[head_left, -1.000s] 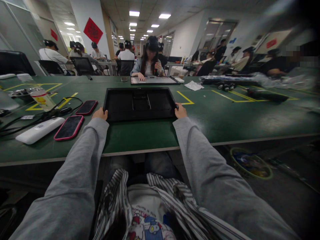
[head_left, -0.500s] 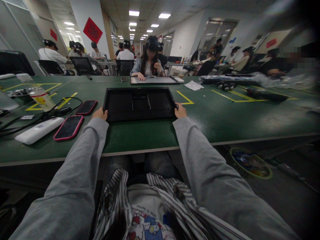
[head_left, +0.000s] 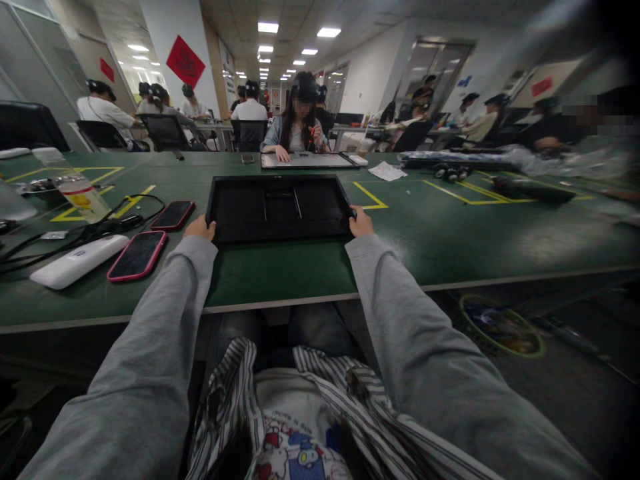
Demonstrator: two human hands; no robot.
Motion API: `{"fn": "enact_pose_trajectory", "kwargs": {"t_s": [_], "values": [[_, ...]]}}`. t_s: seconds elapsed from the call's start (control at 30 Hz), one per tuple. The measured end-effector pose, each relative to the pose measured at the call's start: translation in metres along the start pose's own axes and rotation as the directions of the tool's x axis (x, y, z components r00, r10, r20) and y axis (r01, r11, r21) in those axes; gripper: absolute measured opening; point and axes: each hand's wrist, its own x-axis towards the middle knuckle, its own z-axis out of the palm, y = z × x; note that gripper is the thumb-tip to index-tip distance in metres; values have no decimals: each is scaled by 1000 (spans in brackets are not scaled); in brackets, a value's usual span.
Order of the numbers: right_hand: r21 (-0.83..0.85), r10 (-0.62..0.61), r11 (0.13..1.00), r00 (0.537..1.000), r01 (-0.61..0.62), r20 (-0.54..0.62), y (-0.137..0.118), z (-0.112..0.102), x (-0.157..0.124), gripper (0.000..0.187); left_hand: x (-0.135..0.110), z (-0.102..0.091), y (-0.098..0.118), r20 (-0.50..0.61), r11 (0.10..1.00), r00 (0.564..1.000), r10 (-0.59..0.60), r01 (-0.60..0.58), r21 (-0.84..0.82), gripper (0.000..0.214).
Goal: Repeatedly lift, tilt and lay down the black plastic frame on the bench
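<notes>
A black monitor back cover [head_left: 237,208], shallow with a raised rim and a rectangular recess in its middle, lies on the green table in front of me. My left hand [head_left: 201,228] grips its left edge near the front corner, the thumb on the rim. On the opposite side, my right hand [head_left: 361,223] is closed on the right edge in the same way. The fingers under or behind the edges are partly hidden.
Left of me are two red-edged phones [head_left: 137,256], a white power bank [head_left: 80,261], black cables and a plastic bottle [head_left: 83,190]. Across the table, a person works over a flat panel [head_left: 310,161]. A crumpled tissue [head_left: 387,171] and plastic-wrapped parts lie right.
Both of my hands and the black cover stay where they were. Across the table, the person's raised hand, with an orange-handled tool, has shifted slightly.
</notes>
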Motion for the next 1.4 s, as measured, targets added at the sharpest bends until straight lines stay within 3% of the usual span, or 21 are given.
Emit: {"fn": "enact_pose_trajectory", "kwargs": {"t_s": [1.4], "values": [[-7, 51, 999, 999, -51, -11, -7, -5, -5, 52, 1, 2, -2, -11, 1000, 1000, 1, -1, -14, 50]]}}
